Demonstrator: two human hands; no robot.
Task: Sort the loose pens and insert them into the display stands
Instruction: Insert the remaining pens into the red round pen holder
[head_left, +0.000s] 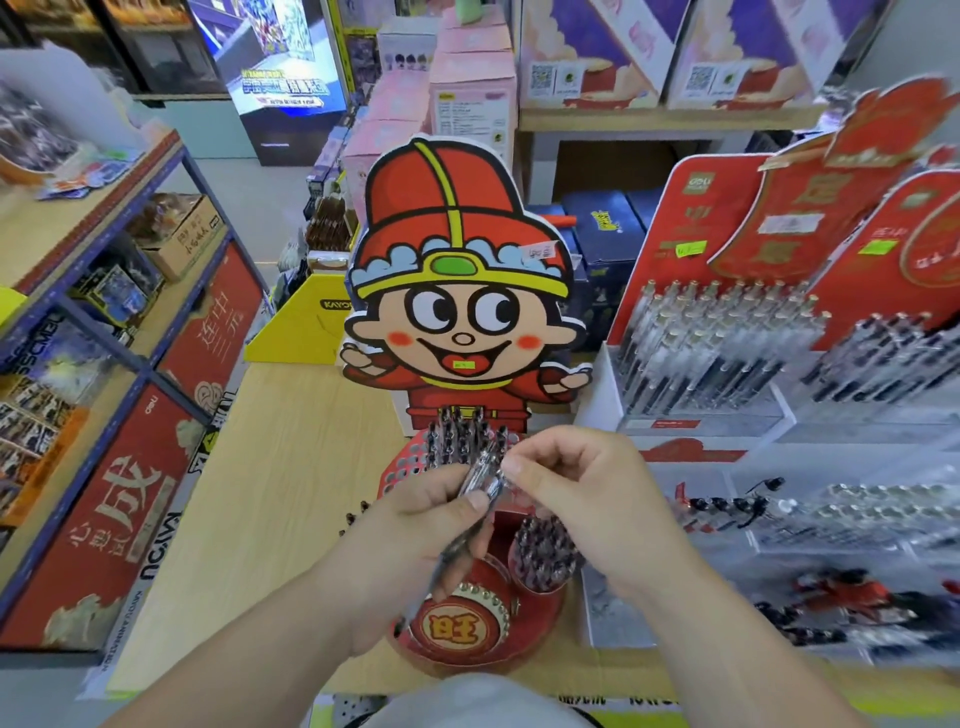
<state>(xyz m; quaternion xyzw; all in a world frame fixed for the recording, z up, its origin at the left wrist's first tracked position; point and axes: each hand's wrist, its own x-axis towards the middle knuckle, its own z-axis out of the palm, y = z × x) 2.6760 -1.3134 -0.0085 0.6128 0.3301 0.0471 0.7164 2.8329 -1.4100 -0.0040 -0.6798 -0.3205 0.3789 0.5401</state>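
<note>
Over the wooden table (270, 493), in the head view, two hands meet above one red cartoon display stand (457, 291). The left hand (410, 530) curls round a small bundle of pens (483, 475), too blurred to count, and the right hand (592, 493) pinches the bundle's top between thumb and fingertip. The pens are clear-barrelled with dark parts; the stand's perforated tray (402, 460) holds one cluster of upright pens (462, 431) at its back, and one round red cup (540, 587) under the hands is packed with more.

pink boxes (470, 88) are standing stacked at the back, a yellow box (306, 322) is sitting near a blue-framed shelf (78, 218).
</note>
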